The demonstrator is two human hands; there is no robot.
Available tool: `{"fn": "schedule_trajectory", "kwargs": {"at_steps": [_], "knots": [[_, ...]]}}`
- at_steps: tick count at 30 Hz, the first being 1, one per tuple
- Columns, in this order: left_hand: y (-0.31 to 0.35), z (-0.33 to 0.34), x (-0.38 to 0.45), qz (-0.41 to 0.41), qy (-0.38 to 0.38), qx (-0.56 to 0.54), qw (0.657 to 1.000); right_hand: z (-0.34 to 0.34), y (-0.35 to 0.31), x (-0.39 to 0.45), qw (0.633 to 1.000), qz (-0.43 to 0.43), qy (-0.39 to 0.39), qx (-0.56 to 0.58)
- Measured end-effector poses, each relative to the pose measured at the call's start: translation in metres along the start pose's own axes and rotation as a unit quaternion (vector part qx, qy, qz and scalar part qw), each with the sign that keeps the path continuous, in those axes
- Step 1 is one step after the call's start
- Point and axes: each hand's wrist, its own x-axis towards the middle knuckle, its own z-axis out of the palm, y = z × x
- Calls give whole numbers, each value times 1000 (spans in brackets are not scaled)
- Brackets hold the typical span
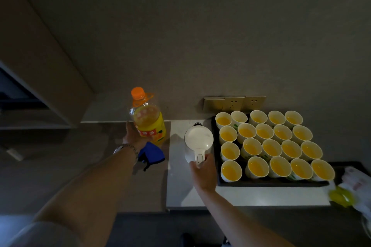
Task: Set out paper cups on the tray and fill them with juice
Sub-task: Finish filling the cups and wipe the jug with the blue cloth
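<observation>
A dark tray [271,183] on the white counter holds several paper cups [271,148] in rows, each with orange juice inside. My left hand [134,136] grips a capped orange juice bottle [147,120], upright, left of the tray over the darker surface. My right hand [202,174] holds the handle of a white electric kettle [198,140], which stands just left of the tray.
A blue cloth item [151,154] lies below the bottle. Wall sockets [234,103] sit behind the tray. A plastic bag [357,186] and something yellow [341,196] lie at the right edge. The white counter [251,195] ends close in front.
</observation>
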Motion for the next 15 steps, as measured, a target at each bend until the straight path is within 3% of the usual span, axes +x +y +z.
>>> {"fn": "schedule_trajectory", "kwargs": {"at_steps": [7, 15], "knots": [[-9, -9, 28, 33, -69, -10, 997, 6, 0, 2, 999, -4, 21, -24], [7, 2, 16, 62, -71, -23, 995, 3, -5, 3, 999, -22, 37, 13]]}}
